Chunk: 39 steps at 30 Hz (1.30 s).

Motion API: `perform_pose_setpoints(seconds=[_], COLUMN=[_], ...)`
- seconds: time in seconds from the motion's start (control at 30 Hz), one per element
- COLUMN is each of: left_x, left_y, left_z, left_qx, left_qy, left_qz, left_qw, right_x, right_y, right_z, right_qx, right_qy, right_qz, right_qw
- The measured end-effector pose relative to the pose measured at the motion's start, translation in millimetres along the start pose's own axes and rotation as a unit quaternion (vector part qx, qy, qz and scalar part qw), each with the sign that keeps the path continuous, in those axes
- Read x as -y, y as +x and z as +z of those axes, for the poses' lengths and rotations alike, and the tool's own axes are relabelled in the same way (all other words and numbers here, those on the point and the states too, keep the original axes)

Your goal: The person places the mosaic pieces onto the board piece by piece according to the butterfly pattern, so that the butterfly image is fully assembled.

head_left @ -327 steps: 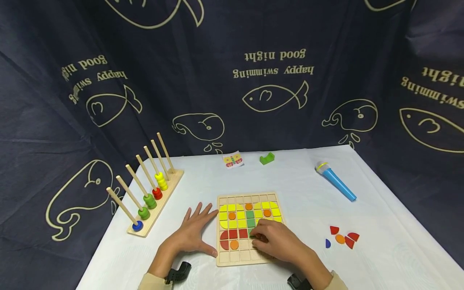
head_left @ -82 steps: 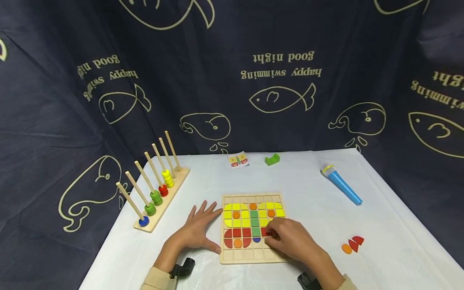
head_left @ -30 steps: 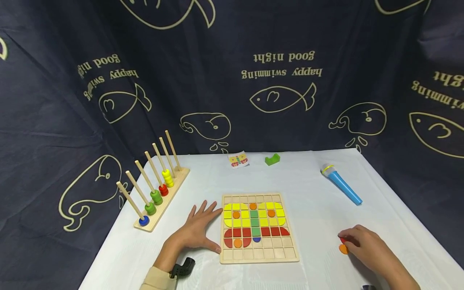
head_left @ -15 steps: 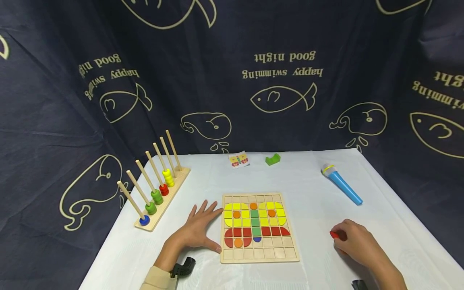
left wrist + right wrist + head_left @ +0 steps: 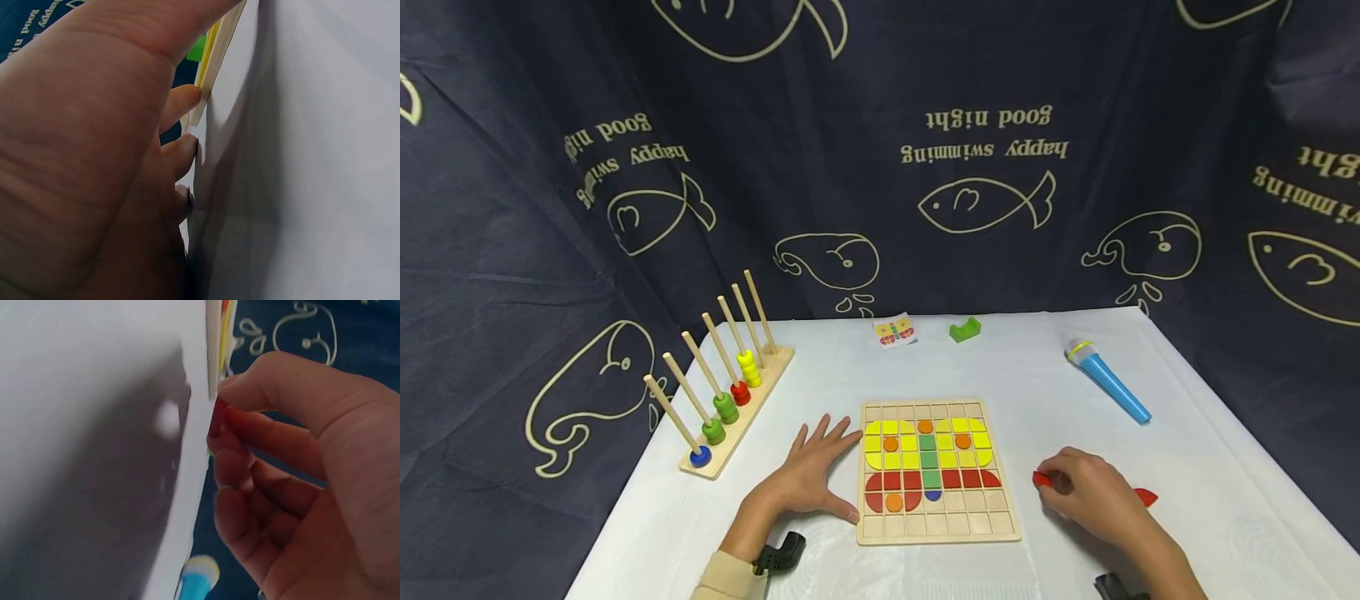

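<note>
A wooden grid board (image 5: pixel 970 527) lies on the white table, filled partly with yellow, green, red, orange and blue flat tiles in a butterfly shape. My left hand (image 5: pixel 805 479) rests with spread fingers against the board's left edge; in the left wrist view a fingertip (image 5: pixel 187 97) touches that edge. To the right of the board, my right hand (image 5: pixel 1090 492) pinches a small red tile (image 5: pixel 1042 479) between thumb and finger. The right wrist view shows this red tile (image 5: pixel 216 419) edge-on. Behind the hand lies another red tile (image 5: pixel 1146 497); the orange disc is not visible.
At left stands a wooden peg rack (image 5: pixel 737 412) with coloured rings. A butterfly picture card (image 5: pixel 895 332) and a green block (image 5: pixel 965 330) lie at the back. A blue toy microphone (image 5: pixel 1108 379) is at the right. A dark printed curtain (image 5: pixel 880 150) hangs behind.
Across the frames, green, red and blue tiles were added to the board. Within the last second my right hand lifted a red tile and moved left towards the board. The left hand stayed put.
</note>
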<state>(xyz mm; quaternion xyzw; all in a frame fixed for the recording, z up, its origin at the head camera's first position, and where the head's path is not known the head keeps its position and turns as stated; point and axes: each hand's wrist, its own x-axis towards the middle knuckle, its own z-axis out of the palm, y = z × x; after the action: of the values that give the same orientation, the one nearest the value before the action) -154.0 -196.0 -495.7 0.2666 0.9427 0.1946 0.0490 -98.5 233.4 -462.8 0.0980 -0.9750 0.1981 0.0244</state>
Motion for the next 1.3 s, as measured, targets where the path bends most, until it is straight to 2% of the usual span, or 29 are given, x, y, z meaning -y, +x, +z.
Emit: perform_pose_setpoints(seconds=[0.2,0.43,0.67,1.07,1.3], left_x=[-0.7,-0.8,-1.5,-2.5,-3.1], left_y=[-1.0,-0.3,0.1,-0.3,-0.4], left_z=[-0.1,-2.0,-0.9,-2.7,-1.8], left_qx=[0.002,0.001,-0.002,-0.004,-0.002], left_qy=[-0.003,0.004,-0.002,-0.004,-0.002], left_qz=[-0.002,-0.001,0.004,0.002,-0.004], left_qw=[1.0,1.0,1.0,1.0,1.0], right_x=[25.3,55.2,72.1,76.4,74.0], right_y=[4.5,10.1,12.2,19.9,19.3], right_z=[7.2,20.2,32.6,42.6,42.3], right_qx=[-0.001,0.031,0.036,0.044,0.034], right_qy=[0.004,0.02,0.035,0.056,0.034], right_qz=[-0.055,-0.119,-0.168,-0.211,-0.193], right_qw=[0.9985,0.9923,0.9845,0.9748,0.9801])
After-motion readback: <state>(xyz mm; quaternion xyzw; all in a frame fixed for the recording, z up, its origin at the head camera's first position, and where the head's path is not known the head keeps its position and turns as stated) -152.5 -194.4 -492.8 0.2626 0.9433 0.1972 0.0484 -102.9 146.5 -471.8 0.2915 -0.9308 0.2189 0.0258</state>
